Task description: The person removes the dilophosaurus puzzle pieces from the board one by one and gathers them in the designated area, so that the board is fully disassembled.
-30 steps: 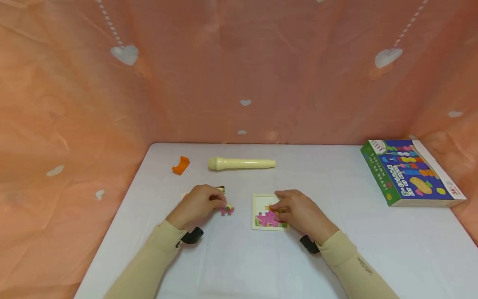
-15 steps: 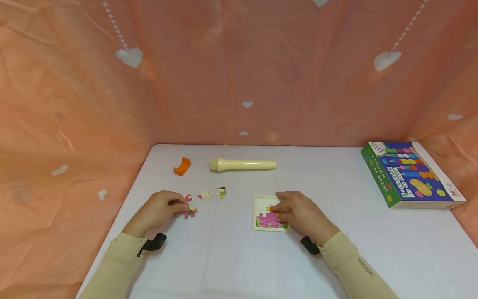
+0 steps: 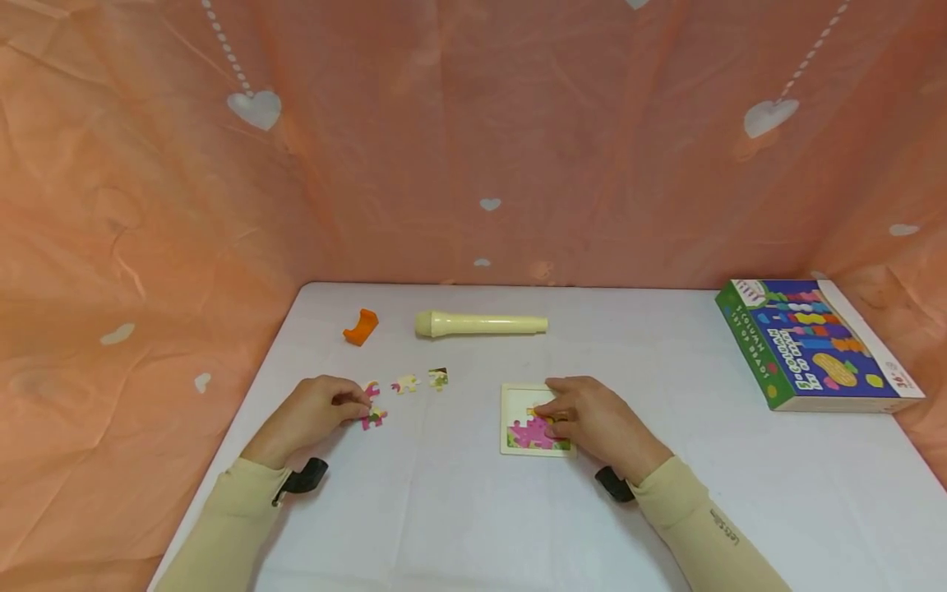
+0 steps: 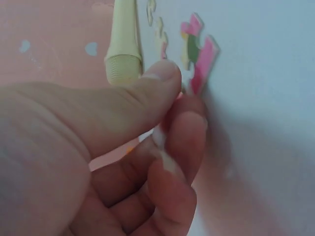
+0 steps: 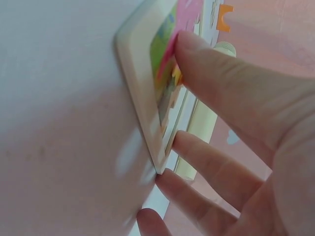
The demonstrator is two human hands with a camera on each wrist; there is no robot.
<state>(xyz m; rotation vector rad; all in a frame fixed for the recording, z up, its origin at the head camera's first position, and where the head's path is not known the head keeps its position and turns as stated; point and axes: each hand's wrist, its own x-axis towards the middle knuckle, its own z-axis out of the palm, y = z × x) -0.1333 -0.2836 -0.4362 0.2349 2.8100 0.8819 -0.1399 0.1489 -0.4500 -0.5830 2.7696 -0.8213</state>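
Puzzle piece (image 3: 375,418) at counter's (image 3: 444,510) left side, near loose pieces (image 3: 404,384); our left hand (image 3: 307,415) pinches its edge. Likely light, stiff, knobs maybe fragile: we'd grip by rim. Our right hand (image 3: 598,421), fingers loosely extended, rests thumb on puzzle board (image 3: 505,419).

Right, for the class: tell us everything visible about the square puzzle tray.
The puzzle tray is square and shallow, with a pale cream rim, perhaps wood. Joined pieces, mostly pink with some green and yellow, fill its nearer part; its far-left area is bare. It lies flat on the white tabletop. The right grip touches it, thumb on the pieces, hiding some.
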